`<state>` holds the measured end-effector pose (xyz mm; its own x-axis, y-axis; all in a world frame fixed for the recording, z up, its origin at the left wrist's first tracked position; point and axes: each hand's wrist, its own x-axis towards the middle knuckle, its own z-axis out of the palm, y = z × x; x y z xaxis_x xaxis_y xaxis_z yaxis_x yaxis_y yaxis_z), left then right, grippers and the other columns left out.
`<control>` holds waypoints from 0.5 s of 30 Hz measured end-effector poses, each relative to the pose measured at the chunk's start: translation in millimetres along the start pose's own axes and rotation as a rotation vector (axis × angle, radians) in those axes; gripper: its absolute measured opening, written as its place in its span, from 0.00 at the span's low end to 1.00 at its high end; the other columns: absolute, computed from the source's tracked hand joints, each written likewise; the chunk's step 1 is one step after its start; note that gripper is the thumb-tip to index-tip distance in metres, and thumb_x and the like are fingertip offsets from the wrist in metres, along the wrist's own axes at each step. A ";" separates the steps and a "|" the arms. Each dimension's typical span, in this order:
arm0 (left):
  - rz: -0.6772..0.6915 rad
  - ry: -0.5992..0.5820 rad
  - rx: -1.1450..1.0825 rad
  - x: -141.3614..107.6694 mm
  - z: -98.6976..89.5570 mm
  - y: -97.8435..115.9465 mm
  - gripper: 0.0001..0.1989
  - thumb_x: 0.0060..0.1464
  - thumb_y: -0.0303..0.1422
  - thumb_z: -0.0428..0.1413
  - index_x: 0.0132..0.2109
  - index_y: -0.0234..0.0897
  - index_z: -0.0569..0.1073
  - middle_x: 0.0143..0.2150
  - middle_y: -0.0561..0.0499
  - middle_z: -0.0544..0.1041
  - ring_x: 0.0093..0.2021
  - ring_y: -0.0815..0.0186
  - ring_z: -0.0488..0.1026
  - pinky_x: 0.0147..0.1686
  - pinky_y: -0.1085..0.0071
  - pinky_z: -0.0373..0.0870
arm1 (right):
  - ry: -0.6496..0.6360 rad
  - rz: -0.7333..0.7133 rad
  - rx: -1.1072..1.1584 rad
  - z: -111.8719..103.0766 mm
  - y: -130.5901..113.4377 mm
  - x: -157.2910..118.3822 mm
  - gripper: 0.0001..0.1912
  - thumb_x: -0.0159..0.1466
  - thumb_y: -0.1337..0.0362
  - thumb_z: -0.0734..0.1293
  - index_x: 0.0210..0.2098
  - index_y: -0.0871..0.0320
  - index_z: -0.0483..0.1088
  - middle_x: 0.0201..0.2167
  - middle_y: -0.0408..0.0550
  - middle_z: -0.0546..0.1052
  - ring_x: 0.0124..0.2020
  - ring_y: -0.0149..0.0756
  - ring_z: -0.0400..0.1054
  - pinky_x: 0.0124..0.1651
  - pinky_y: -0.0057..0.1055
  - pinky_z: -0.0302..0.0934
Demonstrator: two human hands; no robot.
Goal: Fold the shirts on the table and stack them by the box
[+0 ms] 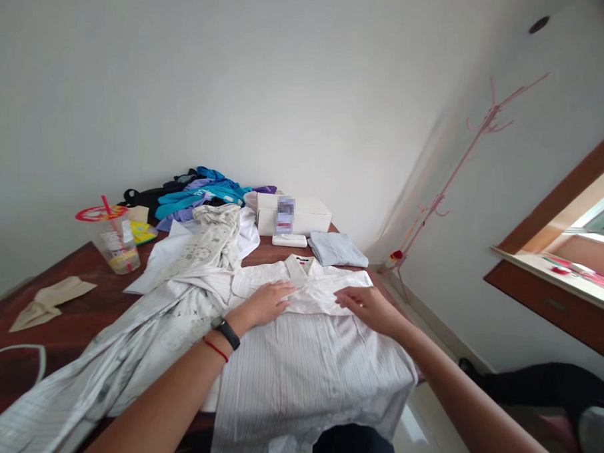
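Flat palms, no grasp: your left hand [265, 304] and right hand [366, 306] press the white striped shirt [308, 360] at the table's [84, 289] near edge, pinning its folded sleeves.

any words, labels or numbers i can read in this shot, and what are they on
No text can be read.
White box: its label is blurred out.
Plastic cup: red lid marking and side print too small to read.
Shirt under the left hand and right hand: dark collar tag, too small to read.
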<state>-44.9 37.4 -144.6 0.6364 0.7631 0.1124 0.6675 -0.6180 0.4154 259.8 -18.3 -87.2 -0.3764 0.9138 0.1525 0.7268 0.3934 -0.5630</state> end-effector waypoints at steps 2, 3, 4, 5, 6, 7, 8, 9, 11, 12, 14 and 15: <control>-0.081 -0.032 0.066 -0.1 0.8 -2.0 0.25 0.68 0.39 0.48 0.69 0.44 0.65 0.74 0.46 0.58 0.74 0.52 0.52 0.70 0.48 0.48 | 0.091 0.051 -0.031 0.6 25.3 18.2 0.20 0.70 0.52 0.59 0.43 0.56 0.79 0.42 0.52 0.83 0.44 0.47 0.77 0.46 0.39 0.70; -0.118 -0.047 0.092 0.1 1.4 -3.1 0.26 0.68 0.41 0.47 0.70 0.46 0.64 0.75 0.46 0.55 0.74 0.50 0.50 0.70 0.45 0.47 | 0.112 0.082 -0.082 3.7 40.8 25.6 0.20 0.69 0.53 0.59 0.44 0.56 0.79 0.43 0.52 0.83 0.46 0.48 0.76 0.48 0.41 0.70; -0.147 -0.059 0.110 0.5 2.1 -4.3 0.26 0.68 0.42 0.47 0.70 0.47 0.62 0.75 0.46 0.53 0.75 0.49 0.48 0.70 0.43 0.45 | 0.124 0.119 -0.138 8.3 56.9 31.1 0.21 0.69 0.54 0.59 0.46 0.57 0.79 0.47 0.54 0.82 0.49 0.49 0.75 0.52 0.43 0.68; -0.169 -0.064 0.122 1.1 3.1 -5.4 0.27 0.68 0.44 0.47 0.71 0.48 0.61 0.76 0.46 0.51 0.75 0.48 0.46 0.69 0.42 0.44 | 0.124 0.149 -0.203 14.1 72.6 34.5 0.21 0.69 0.55 0.59 0.49 0.58 0.78 0.51 0.56 0.80 0.54 0.50 0.73 0.57 0.45 0.65; -0.189 -0.066 0.128 1.8 4.2 -6.5 0.29 0.67 0.45 0.48 0.72 0.48 0.60 0.76 0.46 0.50 0.75 0.47 0.45 0.69 0.42 0.43 | 0.126 0.166 -0.268 20.3 87.2 35.8 0.23 0.69 0.54 0.59 0.54 0.58 0.76 0.57 0.57 0.77 0.60 0.51 0.69 0.63 0.46 0.61; -0.210 -0.063 0.129 2.6 5.4 -7.6 0.30 0.66 0.47 0.48 0.72 0.49 0.59 0.76 0.46 0.49 0.75 0.46 0.44 0.69 0.41 0.42 | 0.119 0.186 -0.327 26.3 99.9 35.4 0.25 0.69 0.53 0.58 0.59 0.58 0.73 0.63 0.56 0.71 0.65 0.51 0.63 0.67 0.47 0.55; -0.229 -0.057 0.128 3.4 6.5 -8.7 0.32 0.65 0.50 0.49 0.72 0.49 0.59 0.77 0.46 0.48 0.75 0.45 0.43 0.69 0.41 0.42 | 0.105 0.222 -0.380 31.6 110.5 33.9 0.27 0.70 0.52 0.57 0.63 0.56 0.69 0.68 0.55 0.66 0.70 0.51 0.56 0.70 0.49 0.50; -0.245 -0.050 0.125 4.2 7.6 -9.9 0.34 0.64 0.53 0.49 0.72 0.49 0.59 0.77 0.46 0.47 0.75 0.44 0.42 0.69 0.41 0.41 | 0.084 0.262 -0.422 35.8 118.8 31.7 0.29 0.71 0.49 0.55 0.67 0.54 0.64 0.71 0.52 0.60 0.72 0.51 0.50 0.71 0.52 0.46; -0.271 -0.037 0.120 5.1 8.8 -12.4 0.38 0.61 0.58 0.49 0.72 0.48 0.58 0.77 0.45 0.46 0.75 0.42 0.41 0.69 0.41 0.40 | 0.032 0.344 -0.480 40.3 129.3 27.6 0.33 0.72 0.44 0.52 0.72 0.48 0.55 0.75 0.47 0.51 0.75 0.51 0.41 0.71 0.57 0.42; -0.284 -0.029 0.117 5.4 9.0 -13.7 0.41 0.59 0.61 0.50 0.73 0.48 0.58 0.77 0.45 0.46 0.75 0.42 0.41 0.69 0.41 0.39 | 0.009 0.373 -0.499 40.8 132.0 26.4 0.34 0.72 0.42 0.51 0.73 0.46 0.52 0.75 0.45 0.48 0.75 0.50 0.39 0.71 0.58 0.41; -0.321 -0.009 0.114 5.7 8.6 -16.8 0.45 0.55 0.65 0.50 0.73 0.47 0.58 0.77 0.45 0.46 0.75 0.40 0.40 0.69 0.41 0.39 | -0.018 0.394 -0.528 39.9 134.4 25.6 0.36 0.71 0.39 0.49 0.74 0.45 0.48 0.76 0.45 0.45 0.76 0.49 0.36 0.72 0.57 0.39; -0.342 -0.001 0.113 5.7 8.1 -18.4 0.48 0.53 0.67 0.50 0.73 0.46 0.59 0.77 0.44 0.46 0.75 0.39 0.40 0.70 0.41 0.39 | -0.024 0.397 -0.539 39.2 134.6 25.9 0.37 0.71 0.38 0.49 0.74 0.45 0.47 0.76 0.46 0.44 0.76 0.48 0.35 0.72 0.56 0.39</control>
<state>-50.3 51.6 -158.9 0.3694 0.9291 -0.0171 0.8803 -0.3440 0.3266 325.4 54.3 -190.8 -0.0297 0.9996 -0.0041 0.9957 0.0292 -0.0875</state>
